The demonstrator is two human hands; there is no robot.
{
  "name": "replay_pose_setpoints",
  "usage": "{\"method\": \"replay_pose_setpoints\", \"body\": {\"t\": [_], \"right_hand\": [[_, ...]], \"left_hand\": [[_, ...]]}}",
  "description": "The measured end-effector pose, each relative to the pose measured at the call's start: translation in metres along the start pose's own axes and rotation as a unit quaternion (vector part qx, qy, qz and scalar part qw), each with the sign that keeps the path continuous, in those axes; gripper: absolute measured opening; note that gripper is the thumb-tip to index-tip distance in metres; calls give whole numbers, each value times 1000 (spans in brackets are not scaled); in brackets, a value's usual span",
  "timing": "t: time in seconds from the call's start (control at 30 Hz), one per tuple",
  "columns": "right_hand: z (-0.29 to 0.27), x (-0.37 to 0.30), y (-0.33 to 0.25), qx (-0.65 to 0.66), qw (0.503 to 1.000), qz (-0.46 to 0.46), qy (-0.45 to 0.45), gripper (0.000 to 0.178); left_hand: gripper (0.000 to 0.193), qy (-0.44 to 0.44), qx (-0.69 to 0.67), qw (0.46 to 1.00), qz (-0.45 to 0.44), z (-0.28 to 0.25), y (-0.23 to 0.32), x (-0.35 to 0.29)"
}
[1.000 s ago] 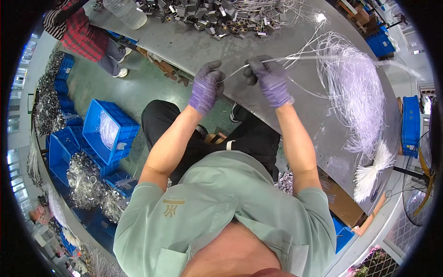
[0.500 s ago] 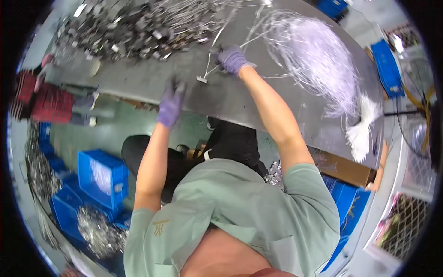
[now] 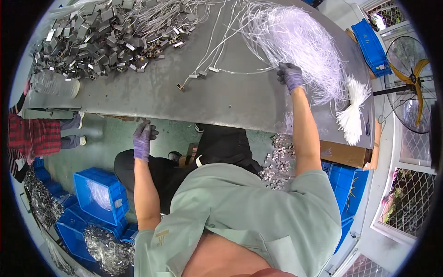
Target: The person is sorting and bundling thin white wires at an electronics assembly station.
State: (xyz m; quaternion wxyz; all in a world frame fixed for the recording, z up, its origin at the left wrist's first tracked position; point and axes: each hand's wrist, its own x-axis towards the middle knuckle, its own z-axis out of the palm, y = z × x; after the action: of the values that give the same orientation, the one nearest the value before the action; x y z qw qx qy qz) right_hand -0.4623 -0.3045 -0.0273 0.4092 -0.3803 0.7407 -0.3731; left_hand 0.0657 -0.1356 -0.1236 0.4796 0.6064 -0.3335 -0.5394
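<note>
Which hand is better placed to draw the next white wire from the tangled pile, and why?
Right. The right hand already rests at the edge of the white wire pile on the table, while the left hand hangs below the table edge.

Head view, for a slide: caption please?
Gloved right hand reaches into white wires on grey table.

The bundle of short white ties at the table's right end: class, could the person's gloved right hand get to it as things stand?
Probably yes. The right hand rests on the tangled pile of thin white wires, and the bundle of short white ties lies just beyond on the grey metal table, with only loose strands between.
</note>
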Motion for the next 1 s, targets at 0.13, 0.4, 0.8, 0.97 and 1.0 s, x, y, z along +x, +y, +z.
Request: {"method": "replay_pose_setpoints", "body": {"t": [0.13,0.4,0.8,0.97,1.0], "right_hand": [[8,42,39,31,994,87,-62,28],[42,55,53,22,995,-100,-16,27],[107,-90,41,-64,964,-159,-201,31],[129,-141,33,-164,933,-248,-204,25],[135,-142,39,-160,930,-235,-235,23]], "left_hand": [[36,-19,1,1000,-10,9,-2,9],[32,-3,73,997,-16,-2,-8,1],[32,31,38,996,74,32,107,41],[40,108,88,981,138,32,124,137],[44,144,128,966,170,29,118,157]]}}
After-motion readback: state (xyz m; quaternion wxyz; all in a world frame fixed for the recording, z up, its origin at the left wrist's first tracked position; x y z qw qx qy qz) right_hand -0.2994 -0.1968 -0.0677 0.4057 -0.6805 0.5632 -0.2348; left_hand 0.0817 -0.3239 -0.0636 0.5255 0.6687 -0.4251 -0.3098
